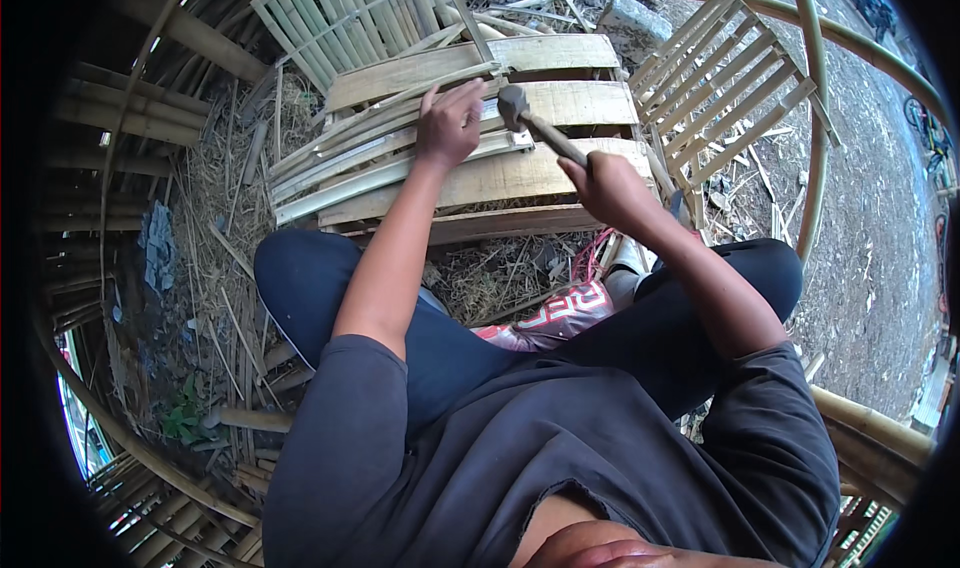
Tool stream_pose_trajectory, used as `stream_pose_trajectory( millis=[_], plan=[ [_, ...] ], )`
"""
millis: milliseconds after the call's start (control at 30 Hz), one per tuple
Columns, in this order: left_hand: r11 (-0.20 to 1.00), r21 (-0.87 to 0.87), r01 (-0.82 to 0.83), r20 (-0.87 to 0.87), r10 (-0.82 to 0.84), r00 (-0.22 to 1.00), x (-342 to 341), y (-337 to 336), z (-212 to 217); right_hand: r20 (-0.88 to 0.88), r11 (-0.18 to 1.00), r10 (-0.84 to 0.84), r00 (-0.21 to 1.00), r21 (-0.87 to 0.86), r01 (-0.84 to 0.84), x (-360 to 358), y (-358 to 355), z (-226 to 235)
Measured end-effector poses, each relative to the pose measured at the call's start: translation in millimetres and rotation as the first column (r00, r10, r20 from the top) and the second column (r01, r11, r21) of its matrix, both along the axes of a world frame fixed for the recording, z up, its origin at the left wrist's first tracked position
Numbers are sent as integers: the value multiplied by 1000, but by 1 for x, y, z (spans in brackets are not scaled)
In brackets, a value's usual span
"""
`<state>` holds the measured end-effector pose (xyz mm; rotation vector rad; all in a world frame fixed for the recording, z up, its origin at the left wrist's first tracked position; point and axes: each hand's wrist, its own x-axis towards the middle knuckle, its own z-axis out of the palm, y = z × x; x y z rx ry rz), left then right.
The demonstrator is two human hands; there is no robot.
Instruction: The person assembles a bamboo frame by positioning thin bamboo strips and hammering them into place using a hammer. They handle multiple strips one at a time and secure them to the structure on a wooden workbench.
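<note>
My right hand (612,190) is closed round the wooden handle of a hammer (554,138). Its blunt grey head (513,106) is just right of my left hand (451,126), over the bench. My left hand is over the pale bamboo strips (345,163), fingers bent and drawn together; anything between them is too small to make out. These long strips lie side by side across a low bench of wooden planks (580,103), their left ends jutting past it.
A slatted bamboo panel (345,18) leans behind the bench, and a slatted wooden crate (725,93) stands to its right. A stone block (635,26) lies at the back. Curved bamboo poles (815,118) rise at right. A red-and-white sack (570,308) lies between my legs.
</note>
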<state>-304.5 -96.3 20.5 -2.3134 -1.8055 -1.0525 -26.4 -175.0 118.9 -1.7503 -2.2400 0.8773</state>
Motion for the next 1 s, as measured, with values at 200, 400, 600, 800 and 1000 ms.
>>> stream_pose_trajectory(
  millis=[200,400,600,800,1000],
  plan=[
    [921,6,389,-48,-388,920,16,-16,22,-27,982,-148,989,112,150,24,22,-8],
    [994,-53,96,-92,-101,991,8,-35,8,-68,987,-67,995,142,76,8,21,2],
    [987,106,-120,-280,146,949,23,-21,-2,-84,980,-1,996,199,18,9,25,-36],
    [984,-83,-159,-165,144,976,14,-25,-9,-209,964,-37,977,250,90,-4,15,-5],
    [993,-49,-111,-133,103,986,17,-16,-11,22,959,34,999,282,-39,9,14,-39]
  ],
)
